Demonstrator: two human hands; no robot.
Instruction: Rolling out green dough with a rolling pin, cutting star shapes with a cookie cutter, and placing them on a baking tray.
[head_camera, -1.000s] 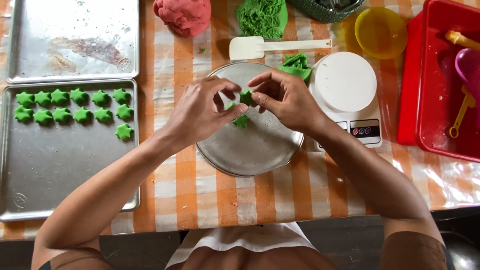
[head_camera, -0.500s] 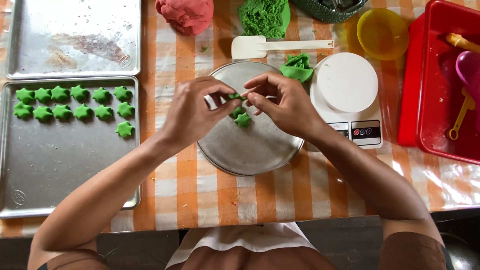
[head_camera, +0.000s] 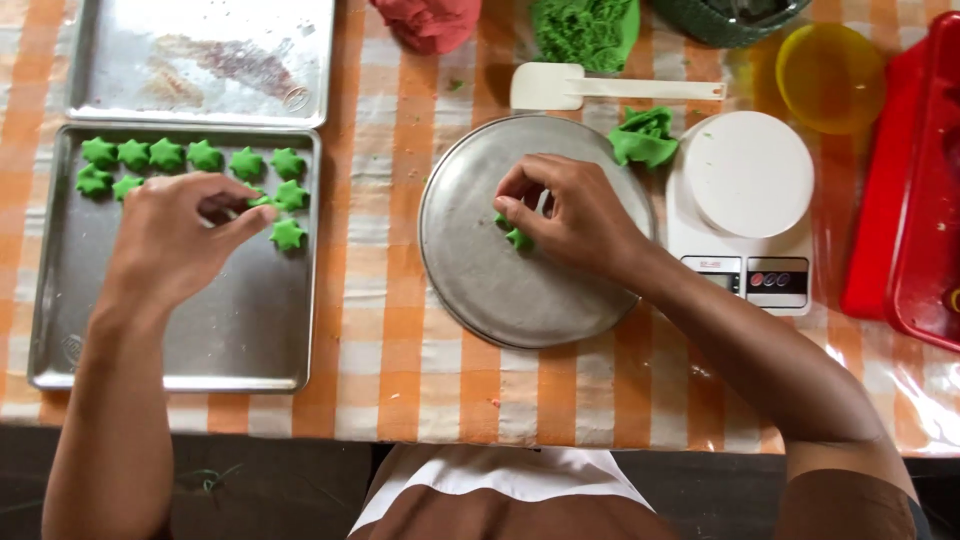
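My two hands work green dough stars between a round pan and a baking tray.

Head view: my left hand (head_camera: 175, 240) is over the lower baking tray (head_camera: 170, 355), fingers curled nearly closed, pinching a small green star (head_camera: 262, 201) at the end of the second row of green dough stars (head_camera: 190, 155); another star (head_camera: 287, 234) lies just below my fingertips. My right hand (head_camera: 570, 215) rests on the round metal pan (head_camera: 500, 300), fingers bent and partly closed around a small green dough piece (head_camera: 518, 238) that touches the pan. A lump of green dough (head_camera: 645, 137) sits at the pan's upper right rim, just beside the white kitchen scale (head_camera: 745, 200). A white spatula (head_camera: 590, 87) lies above the pan on the orange checked desk (head_camera: 380, 330). A second, bare tray (head_camera: 205, 60) sits above the first.
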